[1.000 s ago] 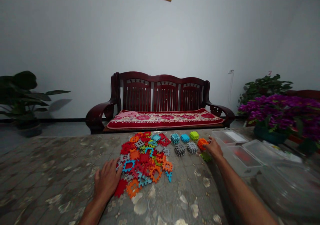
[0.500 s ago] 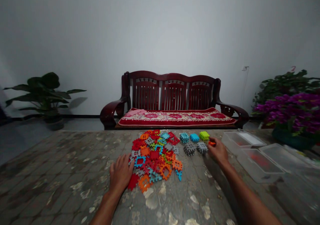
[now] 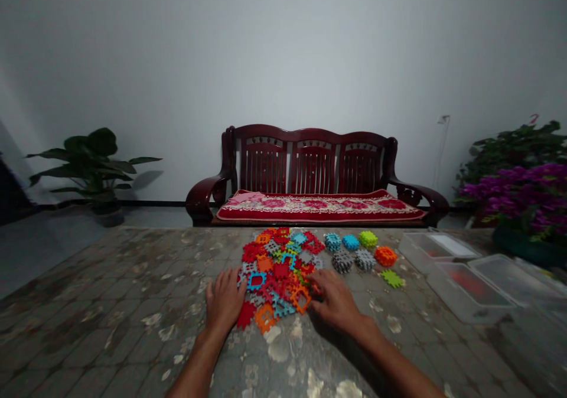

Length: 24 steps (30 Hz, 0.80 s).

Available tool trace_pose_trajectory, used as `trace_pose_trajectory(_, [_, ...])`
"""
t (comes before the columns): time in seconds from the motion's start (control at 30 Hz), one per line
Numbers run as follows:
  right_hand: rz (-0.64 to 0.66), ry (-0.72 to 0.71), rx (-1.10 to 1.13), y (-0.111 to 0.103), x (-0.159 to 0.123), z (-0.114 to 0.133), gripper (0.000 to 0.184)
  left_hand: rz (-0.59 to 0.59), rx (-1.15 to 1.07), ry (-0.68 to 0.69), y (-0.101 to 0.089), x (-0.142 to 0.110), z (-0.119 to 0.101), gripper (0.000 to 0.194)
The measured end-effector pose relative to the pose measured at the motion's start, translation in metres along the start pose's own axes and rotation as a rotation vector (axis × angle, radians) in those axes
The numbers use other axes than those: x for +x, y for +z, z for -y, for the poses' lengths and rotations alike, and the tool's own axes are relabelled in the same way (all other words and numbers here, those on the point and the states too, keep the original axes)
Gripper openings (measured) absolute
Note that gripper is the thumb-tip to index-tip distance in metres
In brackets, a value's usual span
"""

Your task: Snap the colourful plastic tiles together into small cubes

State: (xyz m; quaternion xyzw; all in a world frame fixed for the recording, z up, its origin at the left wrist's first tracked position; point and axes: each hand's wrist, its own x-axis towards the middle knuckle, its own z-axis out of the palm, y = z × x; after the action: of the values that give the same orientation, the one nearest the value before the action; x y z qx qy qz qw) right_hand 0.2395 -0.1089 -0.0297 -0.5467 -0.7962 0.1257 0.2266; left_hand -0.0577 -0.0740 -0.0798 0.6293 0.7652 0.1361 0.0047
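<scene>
A heap of interlocking red, orange, blue and grey plastic puzzle pieces (image 3: 277,274) lies on the patterned table cover (image 3: 133,280). My left hand (image 3: 224,299) rests palm down against the heap's left edge, touching a red piece. My right hand (image 3: 334,300) lies over the heap's right edge, its fingertips on orange pieces; whether it grips one is hidden. To the right stand small stacks: teal (image 3: 332,242), blue (image 3: 350,242), lime (image 3: 367,239), orange (image 3: 385,256) and grey (image 3: 342,262). A flat lime piece (image 3: 392,279) lies apart.
Clear plastic boxes (image 3: 469,292) with lids stand along the table's right side, some holding red contents. Beyond the far table edge are a dark wooden bench (image 3: 310,173) with a red cushion, a potted plant (image 3: 93,165) and purple flowers (image 3: 518,194).
My right hand has moved left from the orange stack to the heap's right edge. The orange stack and flat lime piece now show uncovered. My left hand stays at the heap.
</scene>
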Motion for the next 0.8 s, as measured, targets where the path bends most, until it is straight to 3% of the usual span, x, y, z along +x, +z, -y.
trace_pose_trajectory(0.13, [0.094, -0.115, -0.050, 0.004, 0.006, 0.013, 0.059, -0.006, -0.011, -0.007, -0.001, -0.001, -0.001, 0.050])
trace_pose_trajectory(0.33, [0.146, -0.169, -0.121, 0.003, 0.012, 0.018, 0.037, 0.001, -0.012, 0.000, -0.003, -0.002, -0.003, 0.051])
trace_pose_trajectory(0.47, [0.116, -0.160, -0.066, 0.007, 0.012, 0.015, 0.038, 0.012, -0.020, -0.003, -0.003, -0.001, -0.002, 0.051])
trace_pose_trajectory(0.6, [0.067, -0.122, 0.164, 0.019, 0.013, 0.005, 0.030, -0.014, -0.027, 0.003, -0.002, -0.001, -0.001, 0.050])
trace_pose_trajectory(0.8, [-0.093, 0.064, 0.404, 0.019, 0.043, -0.021, 0.015, 0.006, -0.021, -0.002, -0.004, -0.001, -0.002, 0.050])
